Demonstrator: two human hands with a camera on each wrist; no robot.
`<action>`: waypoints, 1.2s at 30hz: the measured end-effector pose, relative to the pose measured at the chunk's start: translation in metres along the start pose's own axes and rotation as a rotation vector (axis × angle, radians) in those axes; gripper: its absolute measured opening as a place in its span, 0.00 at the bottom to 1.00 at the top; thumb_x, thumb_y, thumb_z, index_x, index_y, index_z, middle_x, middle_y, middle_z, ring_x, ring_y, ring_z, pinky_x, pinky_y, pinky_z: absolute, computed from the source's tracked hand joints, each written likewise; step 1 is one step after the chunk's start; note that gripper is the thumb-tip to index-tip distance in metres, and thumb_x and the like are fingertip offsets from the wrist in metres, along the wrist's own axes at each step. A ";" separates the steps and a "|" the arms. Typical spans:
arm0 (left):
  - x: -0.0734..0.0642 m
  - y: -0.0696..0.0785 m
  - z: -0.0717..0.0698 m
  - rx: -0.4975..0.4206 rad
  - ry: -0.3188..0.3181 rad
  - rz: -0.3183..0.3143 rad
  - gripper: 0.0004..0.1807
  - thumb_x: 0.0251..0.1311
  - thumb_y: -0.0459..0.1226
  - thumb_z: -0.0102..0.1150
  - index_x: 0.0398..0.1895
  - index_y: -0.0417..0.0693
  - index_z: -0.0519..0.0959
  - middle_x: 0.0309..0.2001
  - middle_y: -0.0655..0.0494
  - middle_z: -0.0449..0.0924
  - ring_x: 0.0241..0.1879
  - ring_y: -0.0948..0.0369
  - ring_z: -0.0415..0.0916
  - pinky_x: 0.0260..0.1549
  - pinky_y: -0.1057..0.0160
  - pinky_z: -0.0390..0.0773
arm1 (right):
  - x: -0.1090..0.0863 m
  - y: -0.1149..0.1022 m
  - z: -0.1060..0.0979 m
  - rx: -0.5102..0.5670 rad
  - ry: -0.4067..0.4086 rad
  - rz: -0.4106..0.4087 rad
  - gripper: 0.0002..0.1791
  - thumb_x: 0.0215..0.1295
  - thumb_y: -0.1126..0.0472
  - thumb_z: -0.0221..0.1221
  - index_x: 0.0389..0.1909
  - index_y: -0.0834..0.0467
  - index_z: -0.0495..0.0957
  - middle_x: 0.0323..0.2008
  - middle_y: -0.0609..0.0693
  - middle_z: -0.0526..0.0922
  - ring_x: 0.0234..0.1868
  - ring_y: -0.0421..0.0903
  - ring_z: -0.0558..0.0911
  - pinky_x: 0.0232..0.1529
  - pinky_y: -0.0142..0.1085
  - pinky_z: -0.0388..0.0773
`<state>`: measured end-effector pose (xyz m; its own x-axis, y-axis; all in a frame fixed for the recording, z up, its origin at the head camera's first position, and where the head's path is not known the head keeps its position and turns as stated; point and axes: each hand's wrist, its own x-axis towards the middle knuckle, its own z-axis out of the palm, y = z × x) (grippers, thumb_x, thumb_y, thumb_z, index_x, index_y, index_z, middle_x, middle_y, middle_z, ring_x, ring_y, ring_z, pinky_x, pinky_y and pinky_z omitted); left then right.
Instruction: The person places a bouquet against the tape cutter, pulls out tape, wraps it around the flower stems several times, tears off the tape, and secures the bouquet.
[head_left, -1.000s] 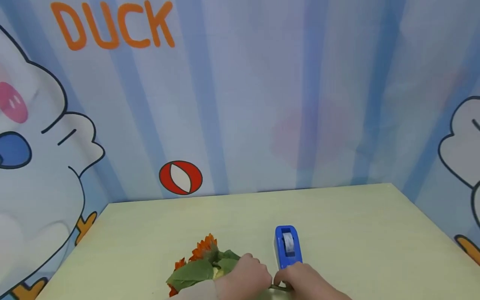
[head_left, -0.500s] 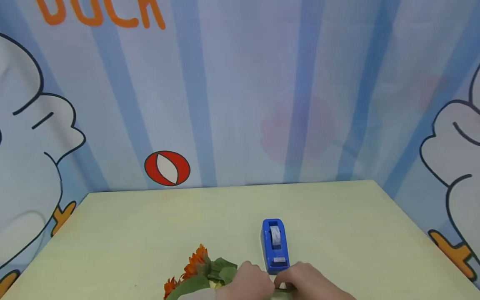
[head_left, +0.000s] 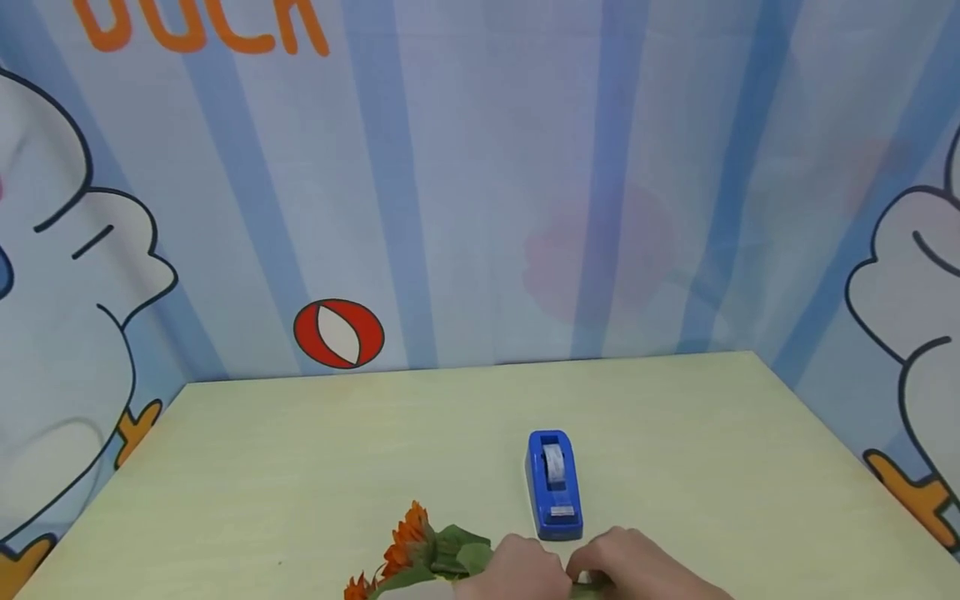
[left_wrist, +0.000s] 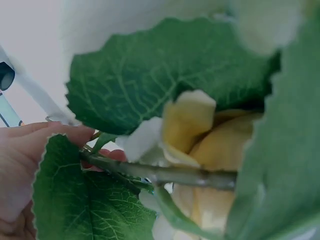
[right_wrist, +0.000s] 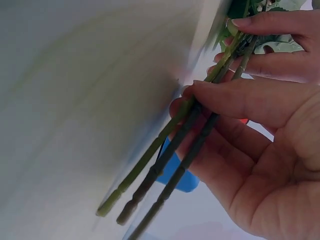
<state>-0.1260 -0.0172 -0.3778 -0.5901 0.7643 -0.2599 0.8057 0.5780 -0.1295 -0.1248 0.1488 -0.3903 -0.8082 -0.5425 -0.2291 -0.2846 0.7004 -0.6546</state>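
Note:
My left hand [head_left: 521,571] grips the stems of a bunch of artificial-looking flowers just below the leaves. On its left, orange flower heads [head_left: 408,537] and green leaves [head_left: 457,550] stick out. The left wrist view also shows a yellow-and-white bloom [left_wrist: 200,130] behind a stem, close to the camera. My right hand [head_left: 637,567] pinches the lower stems [right_wrist: 165,160] between thumb and fingers, right beside the left hand. Three stem ends point down past it in the right wrist view. The hands partly hide the bunch in the head view.
A blue tape dispenser [head_left: 555,487] with a roll of tape stands on the pale yellow table [head_left: 337,450], just beyond my hands. A striped blue backdrop [head_left: 480,167] with cartoon ducks rises behind and at both sides.
Both hands have drawn back toward me with the flowers, away from the tape dispenser, whose front end now shows whole. The head view has tilted down a little. Both hands still hold the stems.

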 end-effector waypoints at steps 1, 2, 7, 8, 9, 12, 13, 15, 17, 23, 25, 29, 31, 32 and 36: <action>0.000 0.001 0.000 0.002 0.003 0.009 0.17 0.58 0.47 0.58 0.12 0.57 0.75 0.10 0.65 0.63 0.12 0.69 0.59 0.12 0.70 0.62 | -0.001 0.001 0.000 0.000 0.001 -0.007 0.07 0.54 0.60 0.66 0.35 0.56 0.84 0.22 0.37 0.79 0.23 0.36 0.73 0.31 0.30 0.73; 0.001 0.001 0.000 0.008 0.008 0.018 0.17 0.58 0.47 0.58 0.12 0.57 0.75 0.10 0.66 0.63 0.12 0.69 0.58 0.11 0.70 0.62 | -0.002 0.002 0.000 0.000 0.003 -0.014 0.07 0.54 0.60 0.66 0.34 0.55 0.84 0.22 0.37 0.79 0.22 0.35 0.72 0.31 0.30 0.73; 0.004 0.005 -0.002 0.041 -0.016 0.012 0.13 0.57 0.47 0.60 0.16 0.59 0.79 0.13 0.66 0.67 0.13 0.69 0.60 0.13 0.69 0.64 | -0.006 0.004 -0.002 -0.012 0.006 -0.043 0.07 0.53 0.59 0.67 0.34 0.54 0.85 0.22 0.36 0.78 0.22 0.34 0.73 0.29 0.29 0.72; 0.005 0.006 -0.003 0.047 -0.030 0.001 0.12 0.57 0.46 0.60 0.17 0.59 0.79 0.14 0.66 0.68 0.14 0.69 0.61 0.15 0.68 0.65 | -0.006 0.004 -0.003 -0.011 0.005 -0.042 0.07 0.53 0.59 0.67 0.34 0.54 0.85 0.22 0.36 0.78 0.22 0.34 0.73 0.29 0.28 0.72; 0.006 0.006 -0.003 0.051 -0.044 -0.005 0.10 0.57 0.46 0.60 0.18 0.60 0.80 0.15 0.66 0.69 0.15 0.69 0.62 0.16 0.67 0.66 | -0.006 0.004 -0.004 -0.009 0.004 -0.040 0.08 0.53 0.60 0.67 0.35 0.54 0.85 0.22 0.36 0.78 0.22 0.34 0.73 0.29 0.29 0.72; 0.008 0.006 -0.004 0.062 -0.054 -0.008 0.10 0.56 0.45 0.60 0.19 0.60 0.80 0.15 0.66 0.70 0.15 0.69 0.63 0.17 0.67 0.67 | -0.007 0.003 -0.004 -0.001 0.001 -0.028 0.08 0.52 0.60 0.67 0.35 0.55 0.85 0.22 0.36 0.78 0.22 0.34 0.73 0.29 0.29 0.72; 0.008 0.006 -0.003 0.054 -0.057 -0.004 0.10 0.56 0.45 0.60 0.19 0.60 0.80 0.15 0.66 0.70 0.15 0.68 0.63 0.16 0.67 0.67 | -0.007 0.003 -0.004 0.000 0.000 -0.026 0.08 0.52 0.59 0.67 0.35 0.55 0.85 0.22 0.36 0.78 0.22 0.35 0.73 0.29 0.29 0.72; 0.008 0.006 -0.002 0.034 -0.047 0.015 0.10 0.56 0.45 0.60 0.19 0.59 0.80 0.15 0.66 0.69 0.15 0.68 0.62 0.15 0.68 0.66 | -0.008 0.003 -0.004 0.003 -0.003 -0.016 0.08 0.52 0.59 0.67 0.35 0.55 0.85 0.22 0.36 0.78 0.22 0.35 0.73 0.29 0.29 0.72; 0.008 0.005 -0.001 0.019 -0.042 0.026 0.10 0.56 0.46 0.60 0.19 0.59 0.80 0.14 0.66 0.69 0.14 0.69 0.62 0.15 0.68 0.65 | -0.008 0.003 -0.003 0.001 -0.005 -0.011 0.09 0.52 0.58 0.67 0.34 0.55 0.85 0.22 0.37 0.78 0.22 0.35 0.72 0.29 0.29 0.72; 0.008 0.004 0.000 0.014 -0.035 0.037 0.10 0.56 0.45 0.60 0.18 0.58 0.80 0.14 0.66 0.69 0.14 0.69 0.62 0.14 0.69 0.65 | -0.006 0.003 -0.002 -0.068 -0.005 -0.009 0.09 0.51 0.58 0.68 0.35 0.54 0.85 0.21 0.36 0.77 0.21 0.35 0.71 0.29 0.29 0.71; 0.008 0.005 0.000 0.022 -0.021 0.039 0.11 0.56 0.45 0.60 0.18 0.58 0.80 0.14 0.66 0.69 0.14 0.69 0.62 0.14 0.69 0.65 | -0.005 0.003 -0.002 -0.085 -0.004 -0.011 0.10 0.51 0.57 0.68 0.35 0.54 0.85 0.21 0.36 0.76 0.21 0.35 0.71 0.28 0.29 0.71; 0.008 0.005 0.000 0.033 0.015 0.029 0.12 0.56 0.44 0.60 0.16 0.57 0.79 0.14 0.66 0.68 0.15 0.69 0.61 0.14 0.69 0.66 | -0.006 0.002 -0.002 -0.090 -0.006 -0.001 0.11 0.50 0.55 0.69 0.35 0.53 0.85 0.20 0.36 0.76 0.21 0.36 0.71 0.29 0.30 0.70; 0.008 0.006 0.000 0.029 0.029 0.024 0.12 0.56 0.44 0.60 0.15 0.57 0.78 0.13 0.65 0.68 0.16 0.69 0.62 0.14 0.69 0.66 | -0.006 0.002 -0.002 -0.092 -0.006 0.007 0.11 0.50 0.55 0.69 0.35 0.53 0.85 0.20 0.36 0.75 0.22 0.36 0.71 0.29 0.30 0.70; 0.008 0.006 0.000 0.023 0.032 0.022 0.13 0.56 0.44 0.60 0.15 0.57 0.78 0.13 0.65 0.68 0.16 0.69 0.62 0.14 0.69 0.66 | -0.006 0.002 -0.002 -0.093 -0.006 0.010 0.11 0.50 0.54 0.69 0.35 0.53 0.85 0.20 0.36 0.75 0.22 0.36 0.71 0.29 0.30 0.70; 0.009 0.007 -0.001 -0.003 0.019 0.010 0.13 0.57 0.44 0.59 0.15 0.56 0.77 0.14 0.64 0.68 0.17 0.68 0.62 0.15 0.68 0.66 | -0.005 0.002 -0.001 -0.101 -0.004 0.009 0.11 0.50 0.54 0.69 0.34 0.52 0.85 0.19 0.36 0.75 0.21 0.36 0.71 0.28 0.30 0.69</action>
<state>-0.1255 -0.0061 -0.3805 -0.5828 0.7754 -0.2430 0.8115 0.5709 -0.1245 -0.1218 0.1536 -0.3896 -0.8092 -0.5374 -0.2375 -0.3278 0.7484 -0.5765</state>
